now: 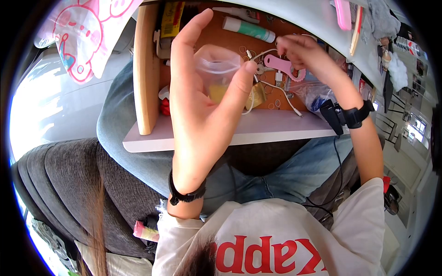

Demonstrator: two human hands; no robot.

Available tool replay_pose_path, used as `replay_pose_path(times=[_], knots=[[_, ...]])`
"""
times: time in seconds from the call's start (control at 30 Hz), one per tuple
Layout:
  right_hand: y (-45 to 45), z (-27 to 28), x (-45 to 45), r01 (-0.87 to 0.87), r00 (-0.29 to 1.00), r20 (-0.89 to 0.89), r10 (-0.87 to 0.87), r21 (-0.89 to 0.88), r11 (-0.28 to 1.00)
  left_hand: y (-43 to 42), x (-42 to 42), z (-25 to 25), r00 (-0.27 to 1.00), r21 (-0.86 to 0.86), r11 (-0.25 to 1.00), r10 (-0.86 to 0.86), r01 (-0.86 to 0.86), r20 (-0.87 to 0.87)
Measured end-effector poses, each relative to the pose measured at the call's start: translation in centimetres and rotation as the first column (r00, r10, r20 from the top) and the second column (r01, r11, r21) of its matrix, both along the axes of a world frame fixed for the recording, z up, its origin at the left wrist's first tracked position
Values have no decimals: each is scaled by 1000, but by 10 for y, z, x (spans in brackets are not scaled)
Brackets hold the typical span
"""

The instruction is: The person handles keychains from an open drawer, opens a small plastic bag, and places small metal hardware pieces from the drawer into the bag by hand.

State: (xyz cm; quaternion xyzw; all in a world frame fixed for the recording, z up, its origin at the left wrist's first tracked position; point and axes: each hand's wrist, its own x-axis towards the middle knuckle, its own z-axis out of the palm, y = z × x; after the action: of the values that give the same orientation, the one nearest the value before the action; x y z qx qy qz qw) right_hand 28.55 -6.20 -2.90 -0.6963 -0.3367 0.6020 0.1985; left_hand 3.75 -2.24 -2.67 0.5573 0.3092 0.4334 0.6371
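Note:
A clear zip bag [219, 69] sits in my left hand [202, 103], its zip strip facing up. The thumb is in front and some fingers show through the plastic behind it, while the index finger points up. Something yellow shows in or through the bag's lower part. Over the drawer's right side, my right hand [299, 53] has its fingertips pinched together; what they hold, if anything, I cannot make out. Close to those fingertips runs a white cable [279, 87]. Below them lies a pink bottle-opener-shaped piece [281, 64] near some keys [261, 69].
The open drawer [276, 126] stands over my lap. Inside it are a white and green tube [249, 29], a yellow box [172, 19], several rubber bands and a plastic bag with blue contents [317, 99]. The tabletop edge [304, 20] overhangs the back.

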Motion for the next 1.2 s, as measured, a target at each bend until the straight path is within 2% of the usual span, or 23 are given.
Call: replay_pose_path(times=[0.03,0.13,0.17,0.27,0.37,0.4,0.47,0.57,0.67,0.77,0.83,0.87,0.93,0.97,1.0,1.07,1.1,1.13,1.2], knots=[[-1,-1,-13,-177,948,293,126,153,972,0,0,-1,1000,9,1000,7,-7,-20],[-9,-11,-23,-446,753,580,311,103,889,-1,0,9,998,-42,999,-6,3,-60],[-12,-14,-27,-485,708,653,270,172,857,0,-2,14,999,-76,997,-26,23,-34],[-17,-30,-26,-588,634,743,215,281,759,-1,-2,12,995,-55,998,-5,-1,-104],[-17,-35,-30,-651,547,812,203,260,713,-1,-2,6,988,21,1000,6,-3,-156],[-15,-34,-31,-642,553,806,211,250,725,-1,-1,6,990,18,1000,9,-7,-143],[-14,-33,-34,-622,566,793,226,231,749,-2,2,10,994,-17,1000,23,-25,-105],[-11,-30,-34,-541,677,699,231,260,800,-2,4,11,997,-40,999,26,-29,-68],[-13,-27,-27,-381,797,570,199,219,898,-2,4,11,999,-56,998,19,-22,-46],[-14,6,-31,-271,866,448,224,42,962,-3,4,14,999,-97,995,21,-24,-39],[-20,27,-27,-82,990,106,89,-73,994,-3,4,16,998,-114,993,20,-27,-62],[-24,40,-25,5,998,-55,-13,-150,989,-3,3,17,997,-115,993,14,-23,-78],[-35,79,-32,36,983,-180,-47,-64,997,-1,4,20,993,-145,989,17,-34,-114],[-41,99,-36,8,996,-87,-7,14,1000,-2,5,22,994,-169,985,23,-41,-110],[-48,117,-33,-137,983,139,122,105,985,-2,6,24,994,-192,980,27,-48,-109],[-58,152,-24,10,948,311,-63,167,986,-3,7,25,991,-201,978,33,-60,-132],[-67,151,-9,22,908,388,-157,329,944,-3,6,26,987,-191,980,26,-56,-159],[-71,150,10,31,865,455,-210,370,928,-3,5,26,987,-190,981,10,-40,-158],[-70,145,50,-12,727,655,-204,309,951,-3,6,27,984,-174,984,11,-43,-177]])
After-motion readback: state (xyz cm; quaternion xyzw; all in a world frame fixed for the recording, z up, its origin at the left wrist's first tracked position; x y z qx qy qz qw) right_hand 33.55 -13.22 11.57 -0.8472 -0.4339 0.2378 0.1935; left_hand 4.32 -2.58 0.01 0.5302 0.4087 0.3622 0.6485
